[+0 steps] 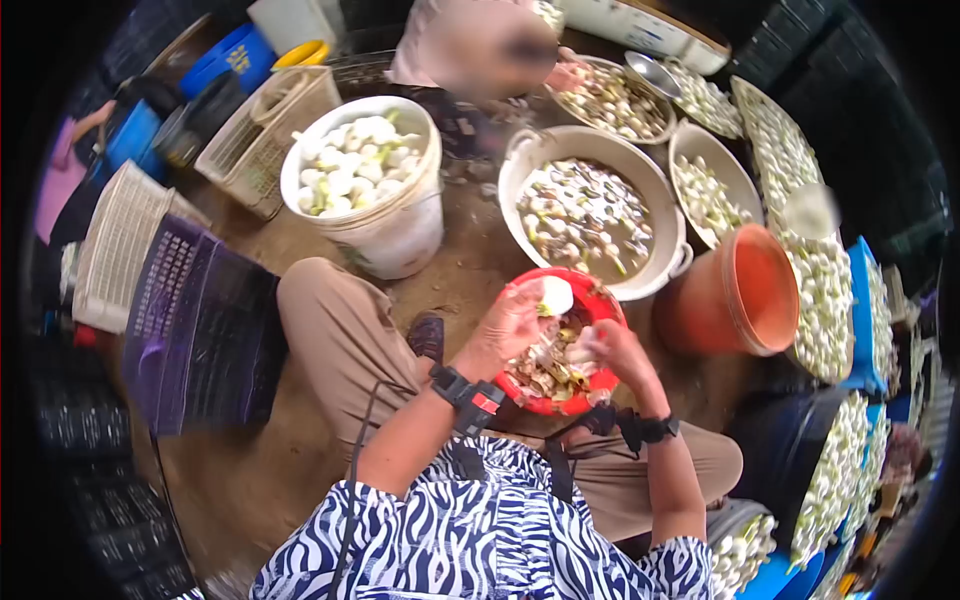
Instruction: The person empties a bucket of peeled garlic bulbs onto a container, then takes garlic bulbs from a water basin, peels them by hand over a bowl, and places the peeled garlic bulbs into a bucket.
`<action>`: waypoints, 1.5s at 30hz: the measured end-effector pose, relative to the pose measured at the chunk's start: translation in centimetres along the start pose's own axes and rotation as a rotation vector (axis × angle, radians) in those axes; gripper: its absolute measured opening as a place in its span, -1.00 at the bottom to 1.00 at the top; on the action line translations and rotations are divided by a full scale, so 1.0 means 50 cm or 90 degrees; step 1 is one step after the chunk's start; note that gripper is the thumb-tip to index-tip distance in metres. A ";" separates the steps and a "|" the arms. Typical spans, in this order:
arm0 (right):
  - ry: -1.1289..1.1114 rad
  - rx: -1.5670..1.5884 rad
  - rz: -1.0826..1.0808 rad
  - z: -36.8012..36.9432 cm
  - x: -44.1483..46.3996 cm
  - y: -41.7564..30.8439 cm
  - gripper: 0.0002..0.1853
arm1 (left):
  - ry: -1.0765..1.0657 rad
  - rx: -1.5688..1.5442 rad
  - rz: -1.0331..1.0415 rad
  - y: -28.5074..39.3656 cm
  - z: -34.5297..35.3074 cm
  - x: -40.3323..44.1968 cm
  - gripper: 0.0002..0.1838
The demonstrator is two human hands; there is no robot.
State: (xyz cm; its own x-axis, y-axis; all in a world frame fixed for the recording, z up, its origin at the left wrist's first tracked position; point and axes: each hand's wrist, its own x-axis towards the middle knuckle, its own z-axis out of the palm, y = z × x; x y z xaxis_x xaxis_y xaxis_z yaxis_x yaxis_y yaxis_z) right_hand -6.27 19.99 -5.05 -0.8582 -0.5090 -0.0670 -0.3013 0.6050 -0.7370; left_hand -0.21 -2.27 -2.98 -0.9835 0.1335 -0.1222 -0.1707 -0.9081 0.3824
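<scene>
My left hand (508, 325) holds a peeled white bulb (556, 295) with a greenish tip between its fingers, above the left side of a red basin (540, 405). Brown and pale peelings (548, 368) lie inside the basin, which sits in front of my crossed legs. My right hand (616, 352) is over the basin's right side, its fingers closed and blurred. Something pale shows at those fingertips, but I cannot make out what they hold.
A white bucket (400, 225) full of peeled bulbs stands ahead on the left. Beyond the basin is a wide pan (657, 265) of bulbs in water, beside an orange bucket (700, 300). A purple crate (190, 320) stands left. A person (450, 45) sits opposite.
</scene>
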 end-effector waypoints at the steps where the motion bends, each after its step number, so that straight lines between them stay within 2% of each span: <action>1: 0.015 -0.104 -0.065 0.009 -0.011 -0.031 -0.80 | 0.032 -0.006 -0.015 -0.007 -0.012 0.003 -0.59; 2: 0.038 -0.024 -0.037 -0.005 -0.018 -0.084 -0.78 | 0.067 0.021 -0.004 -0.011 0.000 -0.001 -0.60; 3: 0.064 0.055 -0.012 -0.020 -0.011 -0.131 -0.76 | 0.023 0.051 0.017 -0.012 0.005 -0.002 -0.62; 5: 0.092 0.245 -0.014 -0.030 -0.007 -0.161 -0.82 | 0.027 0.046 0.003 -0.037 0.027 0.004 -0.66; 9: 0.089 0.401 0.008 -0.025 -0.003 -0.143 -0.82 | -0.003 0.140 0.033 -0.046 0.019 0.008 -0.61; 12: 0.159 0.161 -0.075 -0.032 0.000 -0.151 -0.88 | -0.016 0.215 0.032 -0.048 0.037 0.002 -0.58; 13: 0.189 0.146 -0.047 -0.030 0.001 -0.157 -0.85 | -0.009 0.259 0.034 -0.040 0.044 0.001 -0.53; 14: 0.246 0.070 -0.066 -0.014 0.013 -0.136 -0.87 | -0.103 0.241 0.026 -0.033 0.026 0.001 -0.48; 15: 0.203 0.142 0.021 -0.020 0.014 -0.143 -0.89 | -0.197 0.224 0.017 -0.027 0.007 0.002 -0.43; 17: 0.203 0.118 0.001 -0.025 0.017 -0.155 -0.91 | -0.095 0.473 0.091 -0.021 0.071 -0.004 -0.38; 18: 0.197 0.121 -0.005 -0.012 0.029 -0.159 -0.91 | -0.064 0.564 0.160 -0.021 0.074 0.006 -0.48; 19: 0.209 0.102 -0.026 -0.001 0.031 -0.149 -0.91 | -0.063 0.559 0.157 -0.018 0.069 0.010 -0.48; 21: 0.246 0.019 -0.104 0.005 0.023 -0.132 -0.88 | 0.003 0.399 0.165 -0.020 0.060 0.027 -0.61; 22: 0.218 0.013 -0.055 0.019 0.016 -0.127 -0.86 | 0.031 0.328 0.146 -0.012 0.055 0.028 -0.65; 23: 0.189 0.009 -0.011 0.038 0.015 -0.109 -0.85 | -0.009 0.281 0.213 -0.011 0.044 0.042 -0.63; 24: 0.132 -0.101 -0.036 0.068 0.020 -0.054 -0.89 | 0.004 0.236 0.204 -0.008 0.041 0.044 -0.63; 25: 0.032 -0.204 -0.047 0.076 0.018 -0.039 -0.81 | 0.017 0.192 0.198 -0.001 0.039 0.047 -0.62; 26: 0.012 -0.195 -0.040 0.071 0.008 -0.041 -0.81 | 0.040 0.131 0.145 0.010 0.049 0.043 -0.60; 27: -0.010 -0.185 -0.037 0.067 0.007 -0.045 -0.81 | 0.041 0.130 0.151 0.024 0.034 0.045 -0.60; 29: -0.028 -0.188 -0.065 0.054 0.022 -0.055 -0.83 | 0.030 0.061 0.048 0.053 -0.004 0.058 -0.57; 31: -0.067 -0.195 -0.070 0.035 0.029 -0.040 -0.85 | 0.046 -0.025 0.151 0.131 0.001 0.076 -0.57; 32: -0.087 -0.149 -0.076 0.029 0.042 -0.023 -0.85 | 0.028 -0.163 0.188 0.195 0.012 0.086 -0.55; 33: -0.110 -0.101 -0.081 0.016 0.059 -0.007 -0.84 | 0.058 -0.201 0.276 0.260 0.030 0.097 -0.49; 34: -0.066 -0.066 -0.054 -0.006 0.082 0.009 -0.83 | 0.031 -0.157 0.395 0.317 0.015 0.108 -0.37; 35: -0.022 -0.028 -0.030 -0.029 0.117 0.025 -0.82 | 0.001 -0.169 0.408 0.368 -0.002 0.108 -0.27; 36: 0.020 0.004 0.002 -0.049 0.155 0.051 -0.82 | -0.058 -0.183 0.429 0.393 -0.017 0.114 -0.40; 37: 0.059 0.034 0.032 -0.068 0.199 0.091 -0.81 | -0.031 -0.152 0.462 0.401 -0.023 0.126 -0.45; 39: 0.077 -0.024 0.120 -0.082 0.318 0.232 -0.79 | -0.055 -0.047 0.407 0.367 -0.038 0.163 -0.56; 40: 0.076 -0.026 0.126 -0.075 0.360 0.286 -0.79 | 0.000 0.032 0.360 0.334 -0.042 0.185 -0.62; 42: -0.066 -0.326 0.111 -0.046 0.452 0.380 -0.75 | 0.090 0.164 0.283 0.271 -0.051 0.230 -0.68; 43: -0.049 -0.283 0.160 -0.005 0.477 0.434 -0.68 | 0.126 0.218 0.246 0.242 -0.058 0.248 -0.69; 45: -0.052 -0.290 0.119 0.074 0.512 0.507 -0.66 | 0.191 0.313 0.216 0.191 -0.052 0.281 -0.71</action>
State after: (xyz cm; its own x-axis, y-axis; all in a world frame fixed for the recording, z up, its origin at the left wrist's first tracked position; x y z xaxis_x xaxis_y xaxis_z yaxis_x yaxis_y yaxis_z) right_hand -34.33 20.00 -27.94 -0.8850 -0.4012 -0.2363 -0.3116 0.8874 -0.3396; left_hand -15.52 -10.08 -3.44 -0.9403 -0.3087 -0.1432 0.0685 -0.5840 0.8089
